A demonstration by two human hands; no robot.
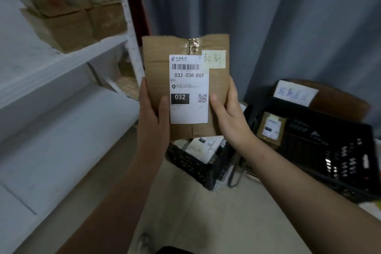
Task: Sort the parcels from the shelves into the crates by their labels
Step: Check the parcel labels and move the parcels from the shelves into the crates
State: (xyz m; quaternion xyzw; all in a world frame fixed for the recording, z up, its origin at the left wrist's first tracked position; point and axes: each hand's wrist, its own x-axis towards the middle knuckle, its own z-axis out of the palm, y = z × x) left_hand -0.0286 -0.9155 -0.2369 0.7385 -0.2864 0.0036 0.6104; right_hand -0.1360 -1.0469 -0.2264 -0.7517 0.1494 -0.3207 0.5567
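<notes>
Behind both hands: grey curtain, full height.

Left of the left hand: white shelves, upper level stacked with cardboard boxes. More packets dimly visible on a lower level close to the left hand; too blurred to count.

Below the forearms: pale floor.

Right of the right hand: black crate, tilted in view, with a paper tag at its far rim. Writing on the tag unreadable. Inside, one small parcel lying flat, label up.

Directly under the hands: lower crate, also black, with pale packets inside, partly hidden by the held item.

Between the hands: brown parcel, held upright, facing the camera, clear of crates and shelves.

On its front: white label. Printed there: 032-038-E01, then a large 032. Beside the label's top right corner: yellow note, handwritten.

Left hand: gripping the left edge, thumb across the front just touching the label. Right hand: gripping the right edge, thumb likewise on the front. Fingers behind, hidden.

Progress, as judged: partway. Some items already in both crates; many boxes left on the shelves. For this one: label in plain sight, crate not yet chosen, drop not yet made.
</notes>
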